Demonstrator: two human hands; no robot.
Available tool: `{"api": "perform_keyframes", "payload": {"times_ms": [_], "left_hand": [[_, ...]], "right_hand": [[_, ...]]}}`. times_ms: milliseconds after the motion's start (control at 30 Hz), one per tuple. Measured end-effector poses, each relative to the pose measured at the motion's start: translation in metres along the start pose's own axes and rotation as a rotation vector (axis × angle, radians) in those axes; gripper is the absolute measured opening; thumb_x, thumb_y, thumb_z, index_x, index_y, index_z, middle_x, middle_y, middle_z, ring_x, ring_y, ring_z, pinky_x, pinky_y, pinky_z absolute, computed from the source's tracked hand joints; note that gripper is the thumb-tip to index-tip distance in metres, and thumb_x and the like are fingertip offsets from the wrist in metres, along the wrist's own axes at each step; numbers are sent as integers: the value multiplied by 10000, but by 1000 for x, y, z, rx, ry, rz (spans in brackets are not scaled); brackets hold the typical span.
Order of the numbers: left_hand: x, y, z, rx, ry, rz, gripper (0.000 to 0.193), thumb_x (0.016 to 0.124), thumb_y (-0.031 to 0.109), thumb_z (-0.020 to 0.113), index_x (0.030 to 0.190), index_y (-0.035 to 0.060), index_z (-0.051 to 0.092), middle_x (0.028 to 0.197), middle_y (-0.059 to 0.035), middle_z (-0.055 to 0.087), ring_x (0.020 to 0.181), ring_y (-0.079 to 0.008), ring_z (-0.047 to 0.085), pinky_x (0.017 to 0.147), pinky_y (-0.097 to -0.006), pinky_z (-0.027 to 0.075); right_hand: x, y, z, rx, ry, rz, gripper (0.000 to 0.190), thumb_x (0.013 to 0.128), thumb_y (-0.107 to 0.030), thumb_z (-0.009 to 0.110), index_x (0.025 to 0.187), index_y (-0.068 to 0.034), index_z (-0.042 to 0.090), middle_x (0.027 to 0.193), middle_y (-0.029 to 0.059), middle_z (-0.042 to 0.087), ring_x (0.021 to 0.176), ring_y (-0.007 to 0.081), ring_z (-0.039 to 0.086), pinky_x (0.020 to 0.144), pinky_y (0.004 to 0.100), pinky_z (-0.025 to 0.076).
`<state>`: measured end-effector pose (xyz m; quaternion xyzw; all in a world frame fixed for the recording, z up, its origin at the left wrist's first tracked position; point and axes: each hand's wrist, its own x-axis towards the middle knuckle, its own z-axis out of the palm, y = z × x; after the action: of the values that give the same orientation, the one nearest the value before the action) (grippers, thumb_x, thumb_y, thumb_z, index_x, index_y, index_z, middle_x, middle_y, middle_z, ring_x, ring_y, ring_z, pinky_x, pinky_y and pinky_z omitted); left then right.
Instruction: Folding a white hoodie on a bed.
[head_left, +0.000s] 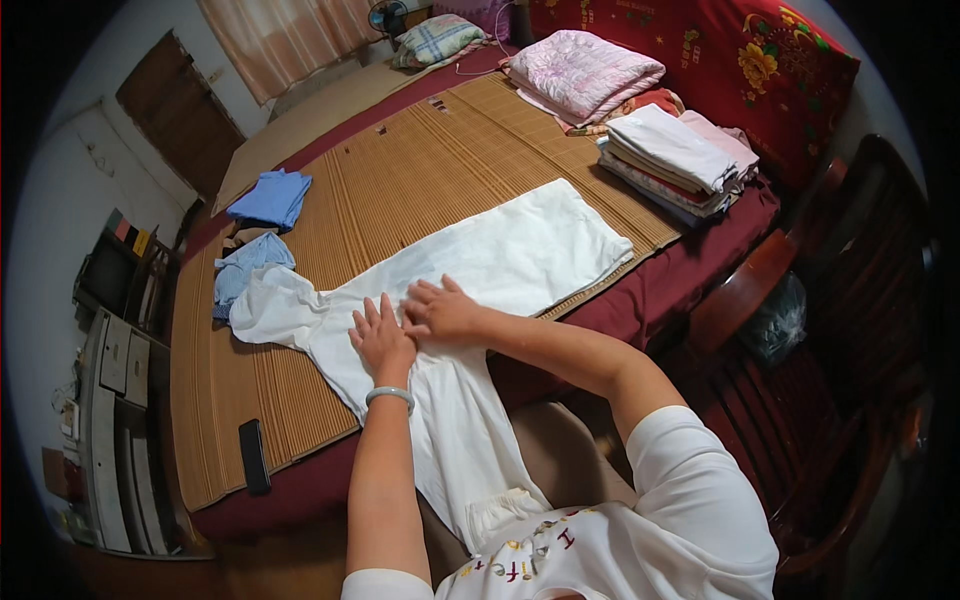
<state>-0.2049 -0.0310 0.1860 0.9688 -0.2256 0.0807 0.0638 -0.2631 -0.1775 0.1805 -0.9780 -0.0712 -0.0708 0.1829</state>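
A white hooded garment (517, 240) lies spread across a slatted bamboo mat (375, 202) on a bed. Its hood (271, 306) points left and its body stretches towards the upper right. One sleeve (461, 431) hangs over the mat's near edge towards my lap, ending in a gathered cuff (504, 510). My left hand (384, 339), with a pale bangle on the wrist, rests flat on the garment near the top of that sleeve. Beside it, almost touching, my right hand (441, 311) presses on the cloth with fingers spread. Neither hand grips anything.
Folded blue clothes (271, 198) and a light-blue garment (251, 266) lie left. A black phone-like object (254, 456) sits at the near mat edge. Folded clothes (671, 154) and a pink quilt (585, 71) are stacked at the far right. A wooden chair (780, 442) stands right.
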Motion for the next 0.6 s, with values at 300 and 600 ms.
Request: {"api": "perform_keyframes", "payload": {"times_ms": [300, 600], "left_hand": [[3, -1, 7, -3, 54, -16, 601, 992, 483, 428, 1500, 164, 400, 1587, -143, 308, 1468, -380, 237, 1186, -530, 158], [1, 5, -2, 11, 9, -37, 608, 992, 495, 412, 1511, 179, 382, 1600, -124, 286, 1479, -366, 217, 1192, -517, 152]], "right_hand": [[-69, 180, -69, -369, 74, 504, 673, 1001, -541, 348, 1503, -93, 368, 1579, 171, 303, 1485, 304, 233, 1183, 588, 125], [-53, 219, -93, -329, 108, 766, 758, 970, -610, 336, 1528, -98, 324, 1603, 137, 267, 1499, 262, 197, 1152, 673, 51]]}}
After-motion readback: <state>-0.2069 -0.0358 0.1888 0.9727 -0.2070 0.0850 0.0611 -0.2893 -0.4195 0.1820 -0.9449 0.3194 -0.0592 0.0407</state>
